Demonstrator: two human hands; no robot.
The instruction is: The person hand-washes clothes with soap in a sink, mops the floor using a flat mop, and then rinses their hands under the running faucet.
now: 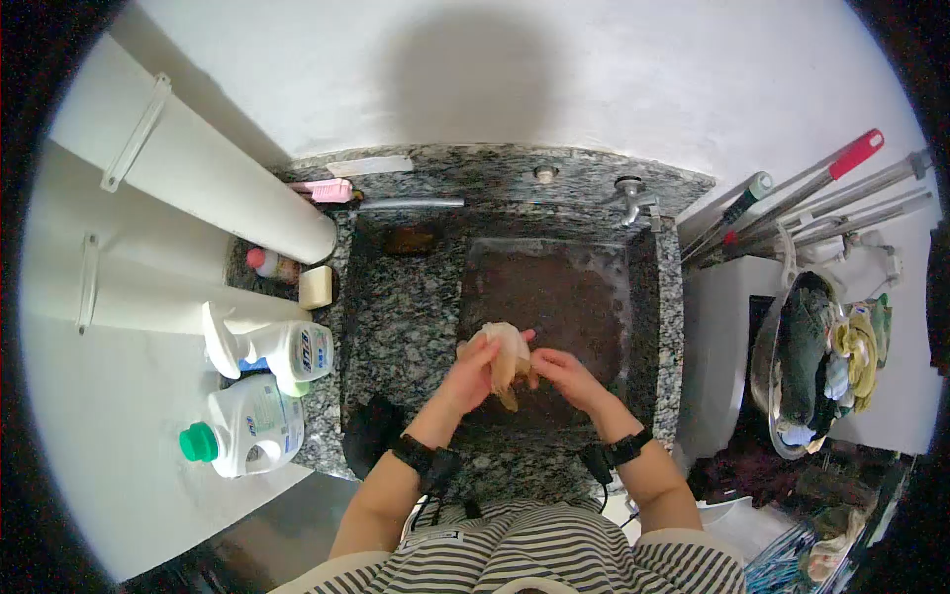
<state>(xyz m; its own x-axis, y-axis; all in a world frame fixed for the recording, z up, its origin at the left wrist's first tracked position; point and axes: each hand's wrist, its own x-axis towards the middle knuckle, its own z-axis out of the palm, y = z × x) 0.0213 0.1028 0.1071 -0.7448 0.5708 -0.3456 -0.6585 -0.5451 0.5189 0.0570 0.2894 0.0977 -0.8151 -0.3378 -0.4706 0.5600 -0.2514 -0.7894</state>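
Note:
A small wet beige cloth (pixel 507 354) hangs in a bunch above the dark water (pixel 544 297) of the stone sink. My left hand (pixel 473 373) is closed round the cloth's left side. On its right edge, the fingers of my right hand (pixel 564 374) pinch the fabric. The cloth's lower end dangles between my two hands. Whether it touches the water cannot be made out.
Left of the sink stand a spray bottle (pixel 297 348), a green-capped jug (pixel 259 426), a soap bar (pixel 316 287) and a pink brush (pixel 327 190). A tap (pixel 630 198) is at the back right. Farther right, a metal basin (pixel 767 381) holds clothes beside several mop handles.

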